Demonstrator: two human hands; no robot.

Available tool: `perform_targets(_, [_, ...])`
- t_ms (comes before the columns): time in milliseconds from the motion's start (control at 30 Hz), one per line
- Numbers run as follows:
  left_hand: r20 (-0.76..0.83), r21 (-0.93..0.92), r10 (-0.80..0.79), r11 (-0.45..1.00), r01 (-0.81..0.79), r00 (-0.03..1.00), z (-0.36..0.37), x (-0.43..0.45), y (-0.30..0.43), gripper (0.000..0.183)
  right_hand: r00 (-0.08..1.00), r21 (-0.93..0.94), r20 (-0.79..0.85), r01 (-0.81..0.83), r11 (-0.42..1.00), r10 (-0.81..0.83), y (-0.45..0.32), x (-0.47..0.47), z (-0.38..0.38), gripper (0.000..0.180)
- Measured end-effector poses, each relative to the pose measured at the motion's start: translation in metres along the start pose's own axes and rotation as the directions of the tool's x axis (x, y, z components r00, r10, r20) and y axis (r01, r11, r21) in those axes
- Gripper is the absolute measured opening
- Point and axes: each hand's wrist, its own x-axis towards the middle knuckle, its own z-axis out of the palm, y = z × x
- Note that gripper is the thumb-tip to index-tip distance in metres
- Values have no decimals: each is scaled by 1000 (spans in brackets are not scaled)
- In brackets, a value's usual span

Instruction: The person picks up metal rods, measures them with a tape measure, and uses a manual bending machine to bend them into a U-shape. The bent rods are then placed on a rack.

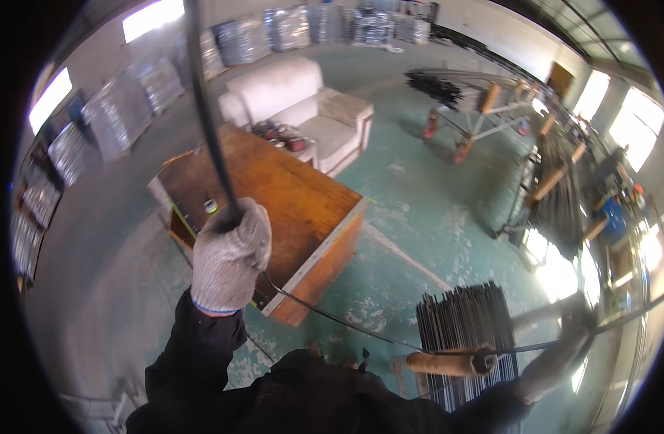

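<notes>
My left hand (226,263), in a pale knit glove, is closed around a long dark strip (207,116). One stretch rises from the fist past the top of the picture. A thinner-looking stretch sags from below the fist towards the right edge; I cannot tell whether both are one piece. My right hand (554,358), gloved and blurred, grips this strip at the right. Under the left fist is a wooden box-like table (305,190) with metal edging. A small light object (210,205), probably a tape measure, lies on it.
Dark strips (465,314) lie bundled by a padded roller bar (446,362) at the lower right. Beyond the table stands a pale sofa (332,122). Wheeled racks (473,127) hold long stock on the right. Wrapped stacks (117,111) line the left wall.
</notes>
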Motion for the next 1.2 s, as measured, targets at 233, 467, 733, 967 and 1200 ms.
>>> perform_targets(233, [-469,-122,-108,991,57,876,-130,47,-45,22,843,47,509,-227,973,172,106,-113,216,43])
perform_targets(467, [-877,-40,-125,981,188,465,-295,47,-148,6,529,-93,751,-507,857,395,175,-198,416,33])
perform_targets(733, [-951,41,-185,719,694,248,-346,-33,-275,35,191,-368,865,-388,845,464,280,-279,597,36])
perform_targets(967, [-988,106,-77,283,953,133,-292,-50,-313,61,-30,-448,888,-273,851,458,323,-323,723,35])
perform_targets(1200, [-906,391,209,82,917,368,-221,-13,-333,33,-17,11,1000,-26,1000,-11,326,-324,745,38])
